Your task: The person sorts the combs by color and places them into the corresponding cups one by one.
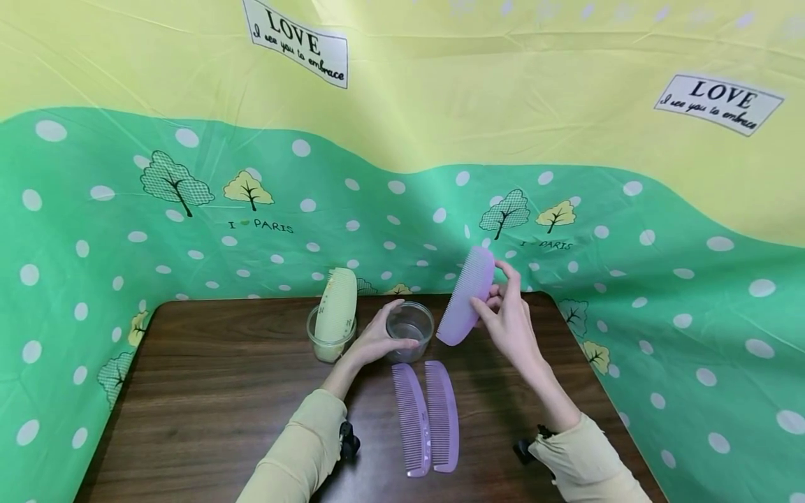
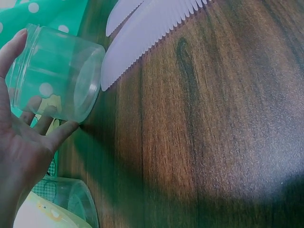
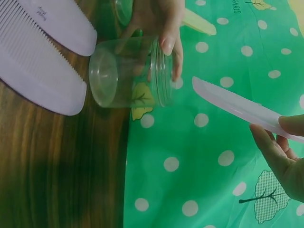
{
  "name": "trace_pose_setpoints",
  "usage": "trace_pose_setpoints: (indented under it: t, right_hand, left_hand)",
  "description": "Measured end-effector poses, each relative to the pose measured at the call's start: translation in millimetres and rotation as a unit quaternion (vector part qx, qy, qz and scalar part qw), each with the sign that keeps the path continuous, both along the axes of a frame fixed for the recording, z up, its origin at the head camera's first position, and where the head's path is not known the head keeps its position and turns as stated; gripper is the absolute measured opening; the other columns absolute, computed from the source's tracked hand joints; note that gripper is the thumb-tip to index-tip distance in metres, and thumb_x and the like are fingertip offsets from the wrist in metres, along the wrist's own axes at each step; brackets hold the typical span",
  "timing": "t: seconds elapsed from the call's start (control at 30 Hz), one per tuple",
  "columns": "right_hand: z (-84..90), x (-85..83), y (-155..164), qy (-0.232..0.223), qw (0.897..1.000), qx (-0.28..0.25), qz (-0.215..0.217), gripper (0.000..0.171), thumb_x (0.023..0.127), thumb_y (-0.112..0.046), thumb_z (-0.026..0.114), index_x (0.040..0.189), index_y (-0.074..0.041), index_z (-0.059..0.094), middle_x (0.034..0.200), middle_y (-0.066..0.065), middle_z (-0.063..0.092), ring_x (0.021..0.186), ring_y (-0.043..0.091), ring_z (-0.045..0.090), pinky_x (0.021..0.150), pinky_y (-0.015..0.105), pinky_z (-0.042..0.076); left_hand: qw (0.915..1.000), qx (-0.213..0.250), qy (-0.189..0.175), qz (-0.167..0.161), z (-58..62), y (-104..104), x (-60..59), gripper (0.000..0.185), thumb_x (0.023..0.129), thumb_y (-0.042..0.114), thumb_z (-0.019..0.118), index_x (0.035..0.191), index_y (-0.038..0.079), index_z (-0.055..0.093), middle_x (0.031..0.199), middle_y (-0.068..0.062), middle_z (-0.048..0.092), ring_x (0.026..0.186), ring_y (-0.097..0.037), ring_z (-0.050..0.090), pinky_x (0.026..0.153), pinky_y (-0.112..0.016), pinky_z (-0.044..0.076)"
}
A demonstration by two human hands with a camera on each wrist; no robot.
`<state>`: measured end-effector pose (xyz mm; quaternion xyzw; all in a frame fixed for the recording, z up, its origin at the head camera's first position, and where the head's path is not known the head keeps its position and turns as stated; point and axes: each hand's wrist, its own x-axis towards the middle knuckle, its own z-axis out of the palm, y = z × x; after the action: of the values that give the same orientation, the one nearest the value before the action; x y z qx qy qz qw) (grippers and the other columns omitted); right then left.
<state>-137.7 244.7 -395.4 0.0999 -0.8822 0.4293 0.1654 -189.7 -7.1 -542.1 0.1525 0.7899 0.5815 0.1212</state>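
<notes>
A: We note one yellow comb (image 1: pixel 336 307) already standing in the far-left clear jar (image 1: pixel 330 340). Our left hand (image 1: pixel 377 340) curls round the second, empty clear jar (image 1: pixel 410 330), steadying it near the table's far edge.

B: And our right hand (image 1: pixel 506 323) pinches a purple comb (image 1: pixel 466 295) by its edge, held upright just right of that jar's mouth, not yet inside.

A: Agreed. Two more purple combs (image 1: pixel 427 417) lie flat side by side on the wooden table (image 1: pixel 207 398), nearer us, untouched.

B: So we judge it roughly a quarter done: one comb potted, one in hand, two waiting.
</notes>
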Motion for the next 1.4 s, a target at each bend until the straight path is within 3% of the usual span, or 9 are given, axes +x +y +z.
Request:
trace_pose_setpoints:
  t: [0.13,0.47,0.77,1.2,1.4]
  right_hand:
    - [0.8,-3.0,-7,0.019,1.0,-0.008,0.004,0.082,0.094,-0.003,0.072,0.158,-0.02,0.024,0.097,0.017,0.064,0.072,0.009,0.065,0.055,0.027,0.059]
    - [-6.1,-14.7,-23,0.063,0.998,0.017,-0.013,0.08,0.093,-0.006,0.075,0.156,-0.018,0.027,0.098,0.014,0.067,0.074,0.015,0.065,0.059,0.02,0.055]
    - [-9.6,-19.0,-32,0.084,0.996,0.018,0.002,0.081,0.092,-0.007,0.077,0.155,-0.016,0.028,0.097,0.014,0.066,0.076,0.02,0.067,0.06,0.017,0.053]
    - [-15.9,-24.2,-39,0.08,0.996,0.035,0.011,0.078,0.093,-0.008,0.075,0.155,-0.015,0.028,0.101,0.015,0.066,0.08,0.02,0.066,0.064,0.022,0.053]
    - [-18.1,-25.3,-43,0.084,0.996,0.038,0.015,0.077,0.093,-0.009,0.075,0.154,-0.016,0.029,0.1,0.015,0.064,0.081,0.02,0.064,0.065,0.025,0.053]
  left_hand:
    - [1.0,-0.002,-0.001,0.0,0.0,0,0.0,0.098,0.078,0.04,0.09,0.158,0.034,0.034,0.161,-0.009,0.042,0.152,-0.031,0.038,0.121,-0.056,0.033]
    - [1.0,-0.006,-0.002,0.004,-0.8,1,0.1,0.097,0.079,0.041,0.089,0.158,0.033,0.034,0.161,-0.006,0.042,0.152,-0.029,0.037,0.122,-0.055,0.033]
    - [0.9999,-0.012,0.0,0.005,-0.1,1,0.8,0.097,0.079,0.041,0.089,0.158,0.033,0.033,0.161,-0.007,0.043,0.152,-0.028,0.038,0.122,-0.054,0.033]
    - [0.9999,-0.012,-0.001,0.004,0.2,1,1.3,0.1,0.08,0.04,0.088,0.161,0.026,0.031,0.161,-0.009,0.042,0.151,-0.033,0.038,0.12,-0.056,0.034]
    - [0.9998,-0.016,-0.005,0.008,0.5,1,0.9,0.098,0.079,0.041,0.088,0.16,0.031,0.032,0.162,-0.006,0.041,0.15,-0.032,0.039,0.12,-0.054,0.036]
